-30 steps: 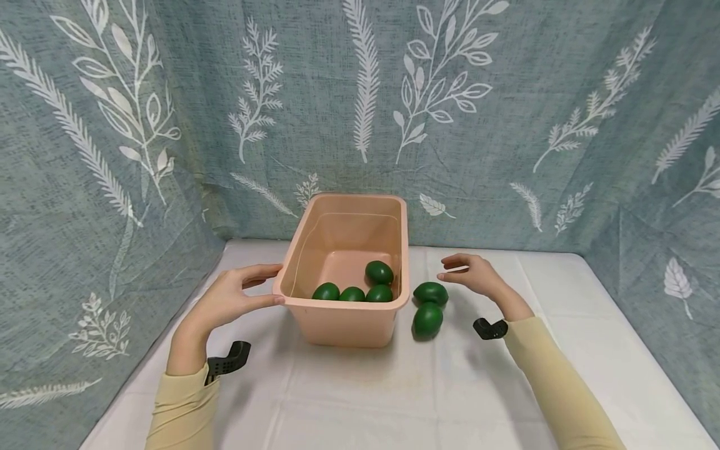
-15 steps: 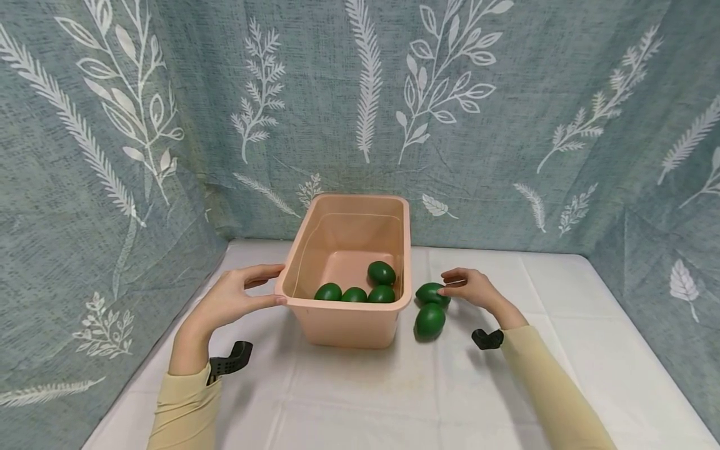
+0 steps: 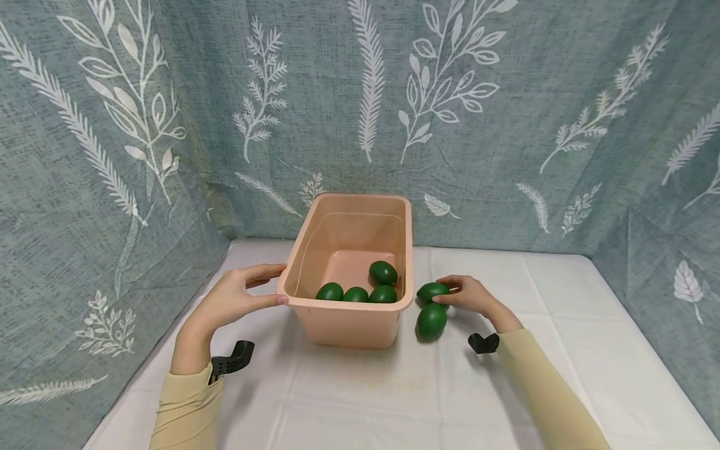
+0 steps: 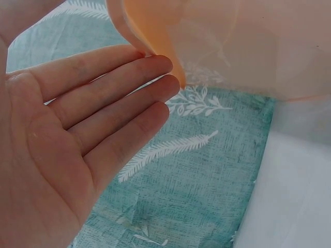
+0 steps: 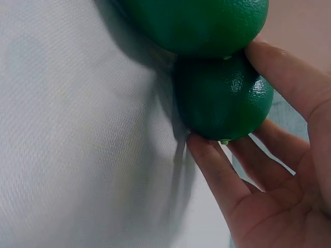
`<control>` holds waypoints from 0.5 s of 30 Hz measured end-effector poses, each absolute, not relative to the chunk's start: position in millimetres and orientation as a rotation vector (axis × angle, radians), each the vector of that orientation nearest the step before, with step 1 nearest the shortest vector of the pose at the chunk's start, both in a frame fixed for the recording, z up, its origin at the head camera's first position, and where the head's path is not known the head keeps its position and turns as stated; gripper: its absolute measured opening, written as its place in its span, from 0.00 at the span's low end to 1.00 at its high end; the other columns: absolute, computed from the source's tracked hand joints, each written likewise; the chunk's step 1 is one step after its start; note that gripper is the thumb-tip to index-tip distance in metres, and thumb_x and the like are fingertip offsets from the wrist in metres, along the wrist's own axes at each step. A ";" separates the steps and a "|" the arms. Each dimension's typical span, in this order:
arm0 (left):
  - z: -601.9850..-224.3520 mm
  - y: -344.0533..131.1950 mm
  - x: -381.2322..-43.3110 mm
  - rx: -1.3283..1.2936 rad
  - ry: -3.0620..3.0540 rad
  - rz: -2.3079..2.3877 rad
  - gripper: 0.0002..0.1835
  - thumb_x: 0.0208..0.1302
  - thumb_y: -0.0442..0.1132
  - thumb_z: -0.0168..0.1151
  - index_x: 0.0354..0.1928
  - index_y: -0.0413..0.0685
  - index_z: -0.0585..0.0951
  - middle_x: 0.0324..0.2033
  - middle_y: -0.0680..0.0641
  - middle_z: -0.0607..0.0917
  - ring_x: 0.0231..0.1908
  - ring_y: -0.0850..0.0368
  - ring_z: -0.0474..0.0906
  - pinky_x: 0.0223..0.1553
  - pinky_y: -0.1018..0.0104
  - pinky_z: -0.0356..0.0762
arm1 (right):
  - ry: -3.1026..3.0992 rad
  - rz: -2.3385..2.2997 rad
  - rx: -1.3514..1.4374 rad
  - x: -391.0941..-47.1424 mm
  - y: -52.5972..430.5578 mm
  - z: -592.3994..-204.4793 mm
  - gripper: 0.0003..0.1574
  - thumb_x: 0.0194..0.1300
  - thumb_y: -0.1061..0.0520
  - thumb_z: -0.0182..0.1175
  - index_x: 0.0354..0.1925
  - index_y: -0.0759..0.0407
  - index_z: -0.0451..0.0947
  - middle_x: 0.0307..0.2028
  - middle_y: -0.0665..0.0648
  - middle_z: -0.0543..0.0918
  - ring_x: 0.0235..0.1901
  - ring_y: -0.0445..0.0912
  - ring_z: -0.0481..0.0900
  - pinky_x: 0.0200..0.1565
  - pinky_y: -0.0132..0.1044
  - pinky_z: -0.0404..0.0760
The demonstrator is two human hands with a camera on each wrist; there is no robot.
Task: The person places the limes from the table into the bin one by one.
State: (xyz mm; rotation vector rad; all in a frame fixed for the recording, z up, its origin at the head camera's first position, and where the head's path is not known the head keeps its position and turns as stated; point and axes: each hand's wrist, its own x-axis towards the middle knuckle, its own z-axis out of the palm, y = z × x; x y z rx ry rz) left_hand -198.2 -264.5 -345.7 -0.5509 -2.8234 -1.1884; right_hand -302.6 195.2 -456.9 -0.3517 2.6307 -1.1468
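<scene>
A pink plastic bin [image 3: 349, 325] stands on the white-covered table, with several green limes [image 3: 383, 273] inside it. My left hand [image 3: 239, 294] is at the bin's left side, its straight fingertips and thumb touching the rim near the front corner; the left wrist view shows the palm and straight fingers. To the right of the bin, two more limes lie against each other. My right hand [image 3: 469, 295] holds the farther lime [image 5: 222, 98] between thumb and fingers, still on the table. The nearer lime [image 3: 431, 322] touches it and lies free.
A teal cloth [image 3: 315, 112] with white leaf prints hangs behind the table and at both sides. White cloth [image 3: 360, 400] covers the tabletop in front of the bin. A black wrist camera [image 3: 233, 357] sits on the left wrist, another black wrist camera [image 3: 484, 343] on the right.
My right hand has come down and a little left from above the farther lime, and its fingers have closed around it. My left hand stays at the bin's rim.
</scene>
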 end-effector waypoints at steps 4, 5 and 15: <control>-346.5 -264.4 -199.3 -0.546 -2.825 -1.188 0.35 0.54 0.55 0.70 0.62 0.50 0.74 0.59 0.48 0.77 0.60 0.44 0.73 0.61 0.50 0.73 | 2.627 -1.156 -0.349 -301.9 195.4 -457.4 0.39 0.58 0.40 0.65 0.61 0.60 0.72 0.58 0.64 0.76 0.55 0.59 0.76 0.54 0.49 0.80; -346.7 -264.2 -199.4 -0.551 -2.825 -1.186 0.35 0.54 0.54 0.69 0.63 0.50 0.74 0.60 0.47 0.77 0.60 0.43 0.72 0.61 0.50 0.73 | 2.625 -1.159 -0.348 -301.9 195.5 -457.6 0.39 0.58 0.41 0.65 0.61 0.60 0.72 0.58 0.64 0.76 0.55 0.59 0.76 0.54 0.49 0.80; -346.1 -263.7 -199.3 -0.565 -2.815 -1.182 0.34 0.54 0.53 0.70 0.62 0.49 0.74 0.59 0.46 0.77 0.60 0.43 0.73 0.61 0.49 0.73 | 2.635 -1.164 -0.319 -298.7 202.7 -452.2 0.37 0.58 0.42 0.66 0.60 0.57 0.73 0.59 0.62 0.75 0.55 0.58 0.77 0.53 0.48 0.81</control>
